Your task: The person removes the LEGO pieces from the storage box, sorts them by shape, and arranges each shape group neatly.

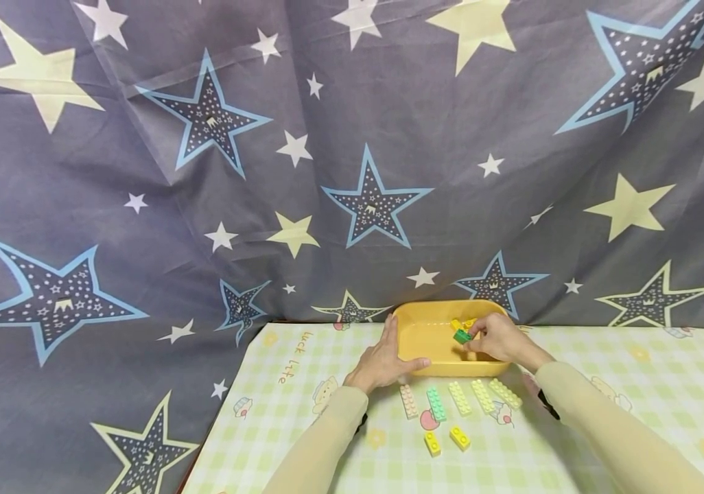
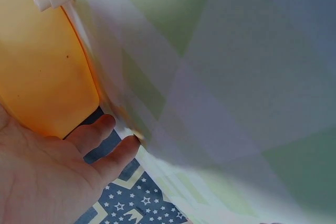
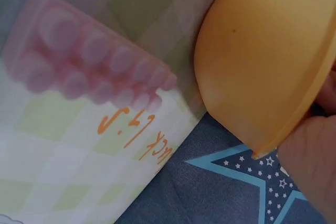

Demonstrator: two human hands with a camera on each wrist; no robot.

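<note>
My right hand [image 1: 500,337] reaches over the right part of a yellow-orange plastic bin [image 1: 432,368] and pinches a small green toy building brick [image 1: 462,336] between thumb and fingertips. Just behind it, small yellow bricks [image 1: 455,324] lie in the bin. My left hand [image 1: 381,361] rests against the bin's left side, fingers straight along the wall and thumb across the front rim. In the left wrist view, two relaxed fingers [image 2: 118,158] show beside the bin wall [image 2: 47,72]. The right wrist view catches only part of my right hand [image 3: 310,166] at the bin's rim.
In front of the bin lie a pink brick [image 1: 409,401], a mint-green brick [image 1: 436,405] and several long pale-yellow bricks [image 1: 460,398]. Nearer are two short yellow bricks [image 1: 432,443]. A checked cloth [image 1: 265,425] covers the table, and a star-patterned curtain [image 1: 302,288] hangs behind.
</note>
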